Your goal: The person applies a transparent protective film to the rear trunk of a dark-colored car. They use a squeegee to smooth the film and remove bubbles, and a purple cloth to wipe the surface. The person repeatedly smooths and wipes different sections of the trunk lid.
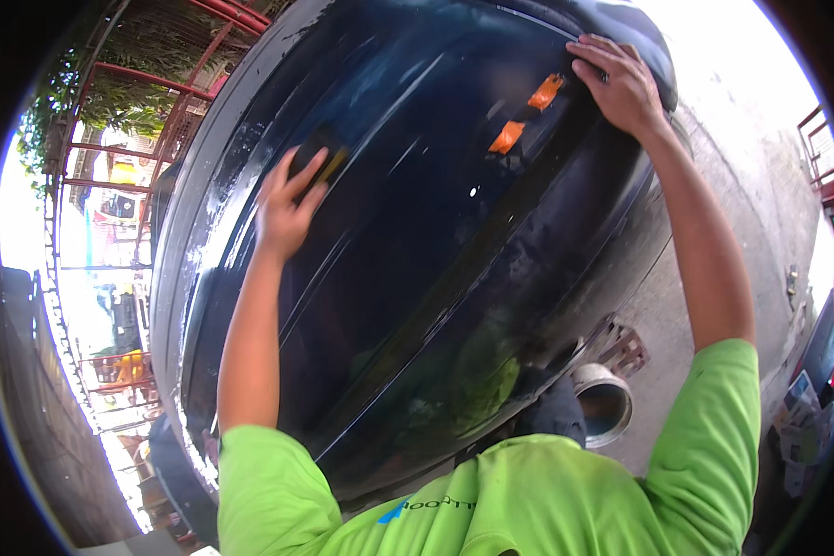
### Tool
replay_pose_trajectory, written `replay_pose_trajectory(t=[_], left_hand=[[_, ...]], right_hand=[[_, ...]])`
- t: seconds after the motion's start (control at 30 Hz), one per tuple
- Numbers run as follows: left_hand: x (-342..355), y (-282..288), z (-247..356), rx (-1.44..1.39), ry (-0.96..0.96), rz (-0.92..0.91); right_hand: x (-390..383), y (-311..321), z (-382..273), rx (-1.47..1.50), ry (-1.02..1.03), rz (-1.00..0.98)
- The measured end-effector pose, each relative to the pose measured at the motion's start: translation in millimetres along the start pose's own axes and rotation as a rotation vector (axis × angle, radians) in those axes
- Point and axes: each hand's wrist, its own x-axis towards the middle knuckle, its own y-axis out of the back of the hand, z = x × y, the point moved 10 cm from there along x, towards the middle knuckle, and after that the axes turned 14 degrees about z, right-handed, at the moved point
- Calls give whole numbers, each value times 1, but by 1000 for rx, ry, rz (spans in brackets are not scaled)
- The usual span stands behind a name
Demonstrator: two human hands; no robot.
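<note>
A glossy dark blue car body panel (361, 269) fills the middle of the view. My left hand (285, 208) holds a dark block-shaped pad (313, 157) with a yellowish edge flat against it, the fingers spread over the pad. Wet-looking streaks and reflections run along the panel around that hand. Farther right, my right hand (624, 83) rests on the panel's far right edge with its fingers stretched out and holds nothing. Just left of it, two pieces of orange tape (545, 91) stick to the dark surface.
A round bucket (607, 408) stands on the concrete floor (658, 287) by my legs, beside a reddish-brown crate-like thing (625, 345). Red metal framing (139, 79) and plants line the left. Crumpled newspaper (800, 412) lies at the far right.
</note>
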Motion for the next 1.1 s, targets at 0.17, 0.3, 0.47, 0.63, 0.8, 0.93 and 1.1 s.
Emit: replay_pose_trajectory(t=[0.17, 0.3, 0.47, 0.63, 0.8, 0.93, 1.1], left_hand=[[-237, 199, -102, 278, 581, -98], [-198, 167, -99, 239, 501, -115], [87, -67, 33, -70, -116, 17], [207, -176, 99, 208, 66, 56], [66, -47, 17, 228, 167, 66], [-144, 136, -97, 500, 476, 96], [-285, 234, -158, 639, 947, -42]], right_hand=[[6, 10, -15, 97, -88, -34], [5, 12, -10, 80, -201, -90], [3, -1, 2, 78, -198, -95], [3, -11, 4, 37, -65, -115], [-3, -19, 19, 44, -102, -185], [1, -24, 19, 36, -39, -161], [-10, 21, -17, -222, -346, 57]])
